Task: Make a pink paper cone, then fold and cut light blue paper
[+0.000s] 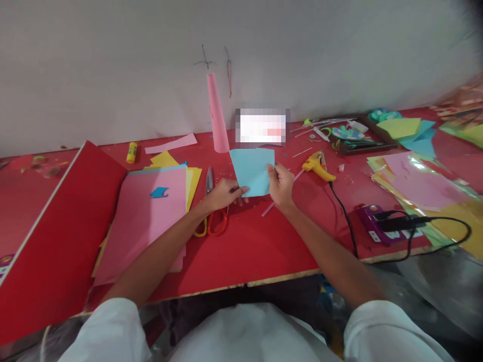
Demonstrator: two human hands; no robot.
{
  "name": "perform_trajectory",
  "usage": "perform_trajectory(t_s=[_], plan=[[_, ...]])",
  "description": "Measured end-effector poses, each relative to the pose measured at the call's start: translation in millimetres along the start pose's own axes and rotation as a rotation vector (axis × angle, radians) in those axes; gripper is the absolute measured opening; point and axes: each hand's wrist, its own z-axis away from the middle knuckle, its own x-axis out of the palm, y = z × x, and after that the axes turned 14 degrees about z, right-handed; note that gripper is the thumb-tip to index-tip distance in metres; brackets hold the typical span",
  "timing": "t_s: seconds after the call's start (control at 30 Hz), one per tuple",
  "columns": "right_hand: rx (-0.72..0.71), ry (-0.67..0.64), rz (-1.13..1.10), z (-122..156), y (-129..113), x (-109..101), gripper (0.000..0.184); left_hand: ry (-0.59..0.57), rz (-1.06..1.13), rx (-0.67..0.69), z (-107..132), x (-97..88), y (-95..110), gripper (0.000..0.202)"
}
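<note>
A light blue piece of paper (252,171) is held up over the red table, wider at the top than at the bottom. My left hand (225,194) pinches its lower left corner. On its right edge my right hand (281,185) is closed, thumb in front. Under my left wrist lie scissors (217,222) with red and yellow handles, partly hidden by the forearm. Behind the paper a tall pink paper cone (218,115) stands upright. A yellow glue gun (318,166) lies to the right of my right hand, its cord running toward the table's front edge.
Left of my arm is a stack of coloured paper (151,201) with a blue scrap (159,192) on top. A raised red board (64,226) stands farther left. A glue stick (132,152), a tray of craft pieces (362,146) and a purple power strip (385,229) are around.
</note>
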Motion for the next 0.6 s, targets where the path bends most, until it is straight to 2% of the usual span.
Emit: perform_trajectory(t_s=[0.07,0.13,0.27,0.37,0.5,0.6], plan=[[0.016,0.014,0.0,-1,0,1,0.062,0.008,-0.042,0.008,0,-0.2,1,0.047],[0.046,-0.017,-0.046,-2,0,2,0.062,0.064,-0.07,0.027,-1,-1.0,1,0.05],[0.135,-0.252,-0.209,-4,2,5,0.06,0.161,-0.098,0.03,-2,-3.1,1,0.054],[0.2,-0.378,-0.236,-3,5,4,0.06,0.129,-0.058,0.009,-1,-3.5,0,0.054],[0.119,-0.414,-0.19,-7,9,0,0.061,0.06,-0.062,0.042,-2,-4.3,-3,0.053],[0.058,-0.481,-0.163,-13,13,-6,0.065,0.163,-0.088,0.117,-5,-6.5,-8,0.059]])
